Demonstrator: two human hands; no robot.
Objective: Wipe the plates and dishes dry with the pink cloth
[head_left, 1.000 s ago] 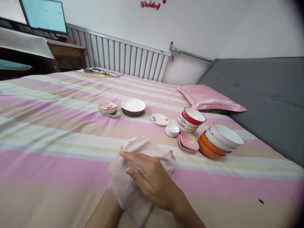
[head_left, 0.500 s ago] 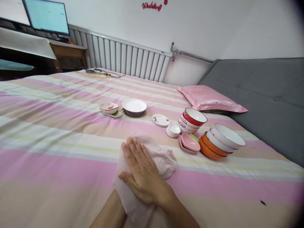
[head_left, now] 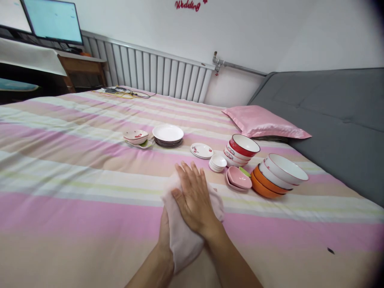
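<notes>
We find the right hand (head_left: 195,204) turned nearer twelve o'clock, fingers slightly apart over the cloth (head_left: 182,242); left hand (head_left: 163,234) fingers hidden.

There are two hands (head_left: 194,202), one cloth (head_left: 183,245), two pink dishes (head_left: 239,178), two orange bowls (head_left: 266,186), one pillow (head_left: 267,121).

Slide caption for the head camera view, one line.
Right hand flat on a pale pink cloth, left hand beneath it, stacked dishes beyond on a striped bedspread.
</notes>
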